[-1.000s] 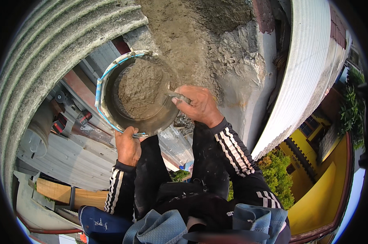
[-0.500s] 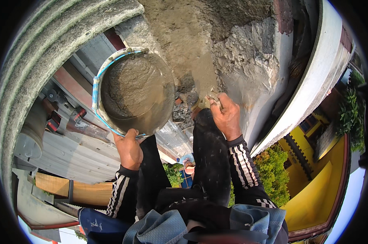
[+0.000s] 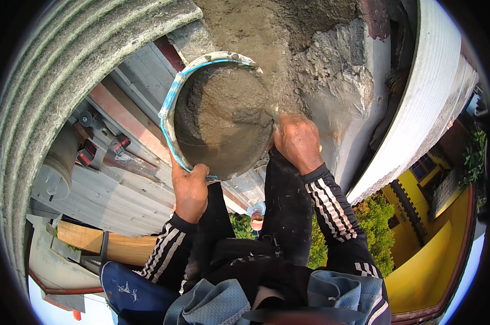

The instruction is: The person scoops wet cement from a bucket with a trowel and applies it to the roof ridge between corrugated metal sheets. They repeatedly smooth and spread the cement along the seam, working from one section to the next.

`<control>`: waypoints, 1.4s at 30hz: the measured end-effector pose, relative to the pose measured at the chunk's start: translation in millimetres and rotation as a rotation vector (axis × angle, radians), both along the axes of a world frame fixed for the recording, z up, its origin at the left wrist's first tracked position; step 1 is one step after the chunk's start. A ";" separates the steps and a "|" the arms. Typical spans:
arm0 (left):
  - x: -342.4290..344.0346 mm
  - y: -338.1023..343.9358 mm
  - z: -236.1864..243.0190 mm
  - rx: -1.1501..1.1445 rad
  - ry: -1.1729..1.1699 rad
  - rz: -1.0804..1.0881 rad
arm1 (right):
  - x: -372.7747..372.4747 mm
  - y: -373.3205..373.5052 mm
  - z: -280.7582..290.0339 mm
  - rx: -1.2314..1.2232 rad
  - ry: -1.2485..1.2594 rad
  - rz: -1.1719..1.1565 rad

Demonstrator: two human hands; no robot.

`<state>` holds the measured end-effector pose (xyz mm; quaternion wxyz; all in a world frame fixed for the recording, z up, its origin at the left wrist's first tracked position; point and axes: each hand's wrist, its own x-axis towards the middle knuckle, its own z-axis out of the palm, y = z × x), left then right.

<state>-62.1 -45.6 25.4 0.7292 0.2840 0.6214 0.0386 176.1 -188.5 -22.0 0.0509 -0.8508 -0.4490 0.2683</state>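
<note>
Grey corrugated metal sheet [image 3: 55, 108] curves along left; left hand [image 3: 189, 189] clamped on near rim of round metal pan with blue-taped edge [image 3: 172, 103], pan now larger in view than a second ago, raised closer to rough grey mortar wall [image 3: 331, 65]; wet grey mortar [image 3: 223, 108] heaped inside; right hand [image 3: 298, 142] back from wall to pan's right rim, fingers curled, tool in grasp cannot tell; another scoop seems underway.
</note>
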 end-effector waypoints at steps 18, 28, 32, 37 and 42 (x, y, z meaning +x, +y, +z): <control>9.8 -21.6 -1.4 -0.041 0.014 0.097 | 90.2 -27.0 0.3 0.183 0.824 -1.008; 23.6 -32.1 -9.1 0.151 -0.038 -0.006 | 12.1 -28.3 33.3 -0.139 -0.080 -0.110; 25.5 -32.7 -8.5 0.204 -0.003 -0.074 | -17.2 9.2 -37.3 -0.010 -0.098 0.027; 20.1 -34.2 -8.4 0.120 -0.017 0.063 | -14.0 -20.4 -22.3 0.064 0.153 -0.085; 22.2 -37.1 -10.2 0.126 -0.048 0.158 | -6.9 -26.2 22.9 0.178 0.478 -0.133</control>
